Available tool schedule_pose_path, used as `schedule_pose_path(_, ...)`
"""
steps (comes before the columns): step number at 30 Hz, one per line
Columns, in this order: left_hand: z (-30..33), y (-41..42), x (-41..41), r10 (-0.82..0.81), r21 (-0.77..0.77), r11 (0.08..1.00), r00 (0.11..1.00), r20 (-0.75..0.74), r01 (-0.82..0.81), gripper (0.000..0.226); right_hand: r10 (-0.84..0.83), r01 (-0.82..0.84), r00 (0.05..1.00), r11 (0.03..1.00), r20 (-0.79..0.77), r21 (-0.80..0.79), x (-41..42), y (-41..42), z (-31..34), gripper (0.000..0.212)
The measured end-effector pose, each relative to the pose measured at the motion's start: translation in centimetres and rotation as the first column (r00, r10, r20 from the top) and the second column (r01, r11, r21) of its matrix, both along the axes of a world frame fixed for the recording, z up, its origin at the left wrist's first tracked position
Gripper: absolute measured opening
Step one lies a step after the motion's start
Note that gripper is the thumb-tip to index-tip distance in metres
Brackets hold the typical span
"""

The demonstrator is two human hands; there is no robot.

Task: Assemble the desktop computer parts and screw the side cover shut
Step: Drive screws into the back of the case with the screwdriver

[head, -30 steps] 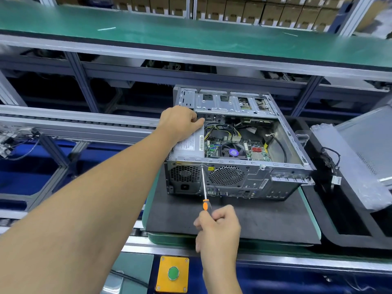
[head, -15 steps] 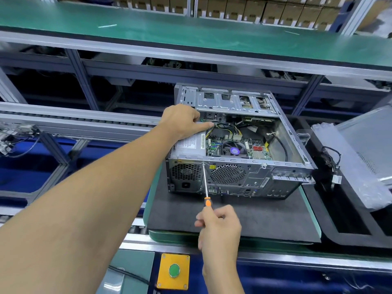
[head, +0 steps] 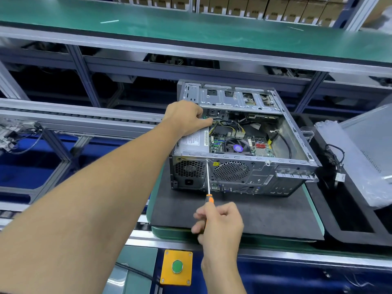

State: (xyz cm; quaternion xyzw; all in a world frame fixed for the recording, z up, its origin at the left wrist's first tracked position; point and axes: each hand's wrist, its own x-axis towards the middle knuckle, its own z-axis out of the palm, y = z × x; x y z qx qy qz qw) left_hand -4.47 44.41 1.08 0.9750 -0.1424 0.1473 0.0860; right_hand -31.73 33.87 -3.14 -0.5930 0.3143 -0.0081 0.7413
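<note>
The open computer case (head: 244,145) lies on its side on a black foam mat (head: 244,211) on the desk, rear panel toward the person. The right hand (head: 220,223) has its fingers curled round the orange-collared screwdriver (head: 208,183), whose tip meets a screw at the rear panel's top edge, beside the power supply (head: 191,143). The left hand (head: 186,117) presses on the power supply, fingers curled over its far end. A bagged metal side cover (head: 364,158) lies to the right in a black tray (head: 339,234); a yellow box with a green button (head: 177,267) sits below the desk edge.
</note>
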Motion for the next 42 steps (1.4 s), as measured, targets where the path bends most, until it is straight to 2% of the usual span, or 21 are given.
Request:
schedule_pose_path(2, 0.0, 0.0, 0.0, -0.003, -0.006, 1.0, 1.0, -0.003, 0.003, 0.058, 0.028, -0.023, 0.998, 0.995, -0.052, 0.097, 0.1, -0.2, 0.4, 0.016)
schedule_pose_path(4, -0.1, 0.0, 0.0, -0.004, -0.004, 1.0, 1.0, -0.002, 0.004, 0.058, 0.105, -0.062, 0.987, 0.95, -0.124, 0.306, 0.2, -0.3, 1.1, 0.013)
schedule_pose_path(6, 0.0, -0.1, 0.0, -0.004, 0.0, 1.0, 1.0, -0.001, 0.004, 0.058, 0.159, -0.085, 0.976, 0.908, -0.148, 0.41, 0.3, -0.7, 1.3, 0.017)
schedule_pose_path(8, 0.0, 0.0, 0.0, 0.0, 0.005, 1.0, 1.0, -0.001, 0.0, 0.059, 0.16, -0.085, 0.974, 0.912, -0.159, 0.4, 0.4, -0.9, 1.3, 0.018)
schedule_pose_path(10, 0.0, 0.0, 0.0, 0.005, 0.006, 1.0, 1.0, -0.003, -0.005, 0.059, 0.124, -0.07, 0.983, 0.934, -0.133, 0.35, 0.4, -0.8, 1.1, 0.008)
schedule_pose_path(11, 0.0, -0.1, 0.0, 0.011, 0.008, 1.0, 1.0, -0.003, -0.011, 0.059, 0.101, -0.064, 0.989, 0.953, -0.11, 0.298, 0.3, -0.7, 1.0, 0.005)
schedule_pose_path(14, 0.0, -0.1, 0.0, 0.018, 0.016, 1.0, 1.0, -0.003, -0.018, 0.059, 0.009, -0.008, 1.0, 0.998, -0.022, 0.067, 0.1, -0.6, 0.6, 0.021)
schedule_pose_path(16, 0.0, -0.1, 0.0, 0.015, 0.011, 1.0, 1.0, 0.002, -0.015, 0.059, 0.004, -0.002, 1.0, 0.997, 0.029, -0.072, -0.1, -0.4, 0.5, 0.018)
schedule_pose_path(18, 0.0, -0.1, -0.1, 0.013, 0.0, 1.0, 1.0, 0.002, -0.013, 0.059, 0.035, -0.031, 0.999, 0.99, 0.026, -0.135, -0.2, -0.2, 0.6, 0.017)
schedule_pose_path(23, 0.0, 0.0, -0.1, 0.013, 0.002, 1.0, 1.0, -0.001, -0.013, 0.059, 0.099, -0.098, 0.994, 0.995, -0.05, 0.012, -0.1, -0.3, 0.9, 0.013)
schedule_pose_path(27, 0.0, -0.1, -0.1, 0.018, 0.001, 1.0, 1.0, 0.004, -0.018, 0.059, 0.144, -0.148, 0.988, 0.985, -0.047, -0.093, -0.1, -0.5, 0.6, 0.014)
schedule_pose_path(28, 0.0, -0.1, -0.1, 0.019, -0.001, 1.0, 1.0, 0.001, -0.019, 0.059, 0.157, -0.161, 0.986, 0.984, -0.052, -0.079, -0.1, -0.5, 0.7, 0.014)
schedule_pose_path(30, 0.1, 0.0, -0.1, 0.021, -0.003, 1.0, 1.0, -0.004, -0.021, 0.059, 0.169, -0.159, 0.982, 0.981, -0.089, 0.107, 0.3, -0.6, 1.0, 0.014)
schedule_pose_path(32, 0.1, 0.0, -0.1, 0.024, -0.007, 1.0, 1.0, -0.011, -0.024, 0.059, 0.181, -0.127, 0.974, 0.931, -0.133, 0.342, 0.6, -0.7, 1.5, 0.016)
schedule_pose_path(33, 0.2, 0.0, -0.2, 0.024, -0.009, 1.0, 1.0, -0.014, -0.024, 0.059, 0.18, -0.115, 0.974, 0.915, -0.136, 0.386, 0.7, -0.7, 1.5, 0.018)
schedule_pose_path(35, 0.2, -0.1, -0.3, 0.024, -0.01, 1.0, 1.0, -0.018, -0.024, 0.059, 0.153, -0.095, 0.979, 0.926, -0.133, 0.366, 0.8, -0.7, 1.4, 0.021)
schedule_pose_path(38, 0.4, -0.1, -0.3, 0.025, 0.0, 1.0, 1.0, -0.019, -0.025, 0.059, 0.079, -0.064, 0.994, 0.981, -0.074, 0.186, 0.7, -0.6, 1.0, 0.009)
schedule_pose_path(40, 0.4, -0.1, -0.4, 0.023, 0.002, 1.0, 1.0, -0.019, -0.023, 0.059, 0.05, -0.048, 0.998, 0.996, -0.035, 0.073, 0.6, -0.8, 0.9, 0.014)
schedule_pose_path(42, 0.4, -0.1, -0.4, 0.024, 0.002, 1.0, 1.0, -0.018, -0.024, 0.059, 0.031, -0.03, 0.999, 0.999, -0.028, 0.037, 0.5, -0.8, 0.8, 0.019)
